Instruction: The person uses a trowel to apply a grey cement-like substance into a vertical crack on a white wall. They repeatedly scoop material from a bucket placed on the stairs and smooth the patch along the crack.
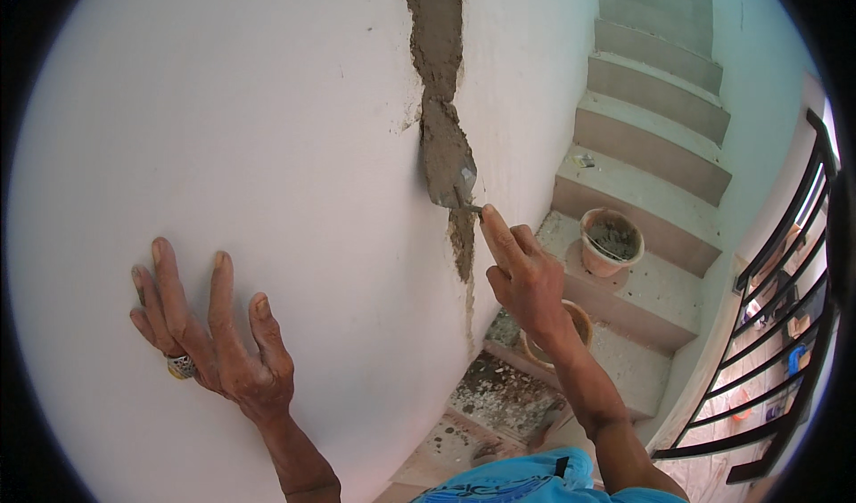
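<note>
My right hand (524,271) is closed round the handle of a trowel, its index finger stretched along it. The trowel's blade (466,178) lies against grey mortar (439,75) that fills a jagged vertical channel in the white wall (267,102). Mortar covers part of the blade. Below the blade the channel narrows to a thin rough strip (462,249). On the left, my left hand (223,338) rests flat on the wall with its fingers spread, a ring on one of them.
Concrete stairs (655,88) climb to the upper right. A bucket of mortar (612,241) stands on one step, and a second bucket (584,320) is partly hidden behind my right arm. Mortar spatter (508,396) covers the lower floor. A black railing (767,351) runs along the right.
</note>
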`<state>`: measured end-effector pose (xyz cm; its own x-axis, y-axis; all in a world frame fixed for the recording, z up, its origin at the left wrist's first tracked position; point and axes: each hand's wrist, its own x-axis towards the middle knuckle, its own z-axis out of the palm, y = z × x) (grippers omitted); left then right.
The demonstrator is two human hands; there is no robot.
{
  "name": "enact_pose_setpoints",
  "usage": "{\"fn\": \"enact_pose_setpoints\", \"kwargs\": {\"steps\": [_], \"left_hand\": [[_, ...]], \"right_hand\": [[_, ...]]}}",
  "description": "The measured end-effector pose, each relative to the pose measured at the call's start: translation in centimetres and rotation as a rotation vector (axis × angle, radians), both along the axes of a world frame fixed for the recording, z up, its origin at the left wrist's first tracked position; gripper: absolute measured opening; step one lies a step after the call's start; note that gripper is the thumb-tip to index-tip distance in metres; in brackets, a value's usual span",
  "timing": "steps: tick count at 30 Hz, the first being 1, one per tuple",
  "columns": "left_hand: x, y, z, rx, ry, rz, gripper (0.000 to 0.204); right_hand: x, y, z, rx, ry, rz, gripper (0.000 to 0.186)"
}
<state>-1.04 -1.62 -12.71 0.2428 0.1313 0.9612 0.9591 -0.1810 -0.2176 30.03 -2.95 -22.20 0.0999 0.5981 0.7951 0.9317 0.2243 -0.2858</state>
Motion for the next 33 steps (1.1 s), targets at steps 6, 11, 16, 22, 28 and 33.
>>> {"fn": "enact_pose_setpoints", "kwargs": {"steps": [6,11,16,22,28,33], "left_hand": [[0.0,0.0,0.1,0.001,0.001,0.009,0.034],[0.2,-0.2,0.2,0.003,-0.005,-0.006,0.034],[-0.2,-0.4,0.1,0.009,0.011,0.007,0.033],[0.0,-0.3,0.2,0.016,-0.004,-0.013,0.031],[0.2,-0.4,0.3,0.013,0.003,0.019,0.032],[0.0,-0.1,0.1,0.023,-0.001,0.027,0.031]], "right_hand": [[-1.1,0.4,-1.4,-0.002,0.078,0.057,0.085],[-1.6,-1.4,-3.4,-0.056,0.179,0.118,0.084],[-1.3,-2.0,-2.0,0.006,0.163,0.144,0.087],[-2.0,0.4,-1.2,0.038,0.211,0.153,0.09],[-4.0,0.0,-3.8,0.008,0.221,0.157,0.09],[-3.1,-2.3,-5.0,-0.085,0.224,0.164,0.087]]}}
